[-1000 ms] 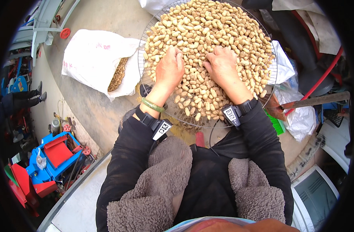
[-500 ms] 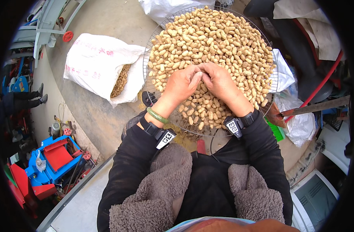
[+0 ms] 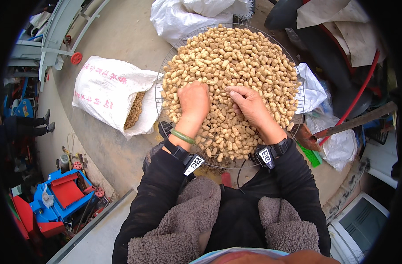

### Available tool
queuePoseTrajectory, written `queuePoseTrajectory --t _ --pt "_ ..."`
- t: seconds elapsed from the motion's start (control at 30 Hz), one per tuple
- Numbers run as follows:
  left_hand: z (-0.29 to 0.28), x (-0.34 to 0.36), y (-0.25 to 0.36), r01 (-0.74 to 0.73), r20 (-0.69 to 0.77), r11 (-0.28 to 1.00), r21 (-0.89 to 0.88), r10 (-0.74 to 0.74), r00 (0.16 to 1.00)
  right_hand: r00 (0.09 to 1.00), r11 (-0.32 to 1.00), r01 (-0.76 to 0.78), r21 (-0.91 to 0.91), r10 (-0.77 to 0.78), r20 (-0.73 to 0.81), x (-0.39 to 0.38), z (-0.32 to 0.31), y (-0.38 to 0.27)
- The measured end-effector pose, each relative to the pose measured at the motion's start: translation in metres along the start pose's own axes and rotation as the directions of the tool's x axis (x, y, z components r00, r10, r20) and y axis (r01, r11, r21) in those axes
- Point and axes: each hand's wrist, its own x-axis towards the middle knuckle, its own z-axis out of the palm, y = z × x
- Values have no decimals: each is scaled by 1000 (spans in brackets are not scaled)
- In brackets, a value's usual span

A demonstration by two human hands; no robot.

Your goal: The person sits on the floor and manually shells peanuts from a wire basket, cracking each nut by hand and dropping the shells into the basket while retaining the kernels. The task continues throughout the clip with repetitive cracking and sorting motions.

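A heap of unshelled peanuts [image 3: 236,57] fills a round wire basket [image 3: 165,115] in front of me. Over the left part of the heap, my left hand [image 3: 194,100] is closed, its back toward me and its fingertips hidden against the peanuts. To its right, my right hand [image 3: 252,108] is also closed, thumb and forefinger brought together just above the nuts. What either hand holds, if anything, cannot be made out. A green bangle [image 3: 182,136] circles my left wrist.
Left of the basket lies a white woven sack [image 3: 110,90], its mouth showing more peanuts. Another white sack [image 3: 190,17] stands behind the basket. A wooden bar [image 3: 359,119] and red tube [image 3: 355,103] are at the right. Blue-red machinery [image 3: 64,189] and a person's legs [image 3: 31,121] appear far left.
My hands, joined at the fingertips before, have come apart; the left has shifted left and down onto the peanuts. The whole view has tilted, so the basket sits lower in the picture.
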Motion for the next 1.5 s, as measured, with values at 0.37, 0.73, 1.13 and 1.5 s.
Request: queuePoseTrajectory --t 0.37,0.73,1.13,1.5 --pt "5 -20 39 286 286 -7 -958 0 958 997 991 -79 111 75 35 -2 -9 -1" --pt "-4 -30 41 149 143 -134 -980 48 989 979 791 -194 581 113 172 -2 3 -8" --pt "-23 -52 5 451 416 -134 -882 224 881 951 948 307 -81 -304 56 -29 23 -6" --pt "-28 -93 -45 66 57 589 -806 -33 998 802 876 472 -96 -382 458 -125 13 12"
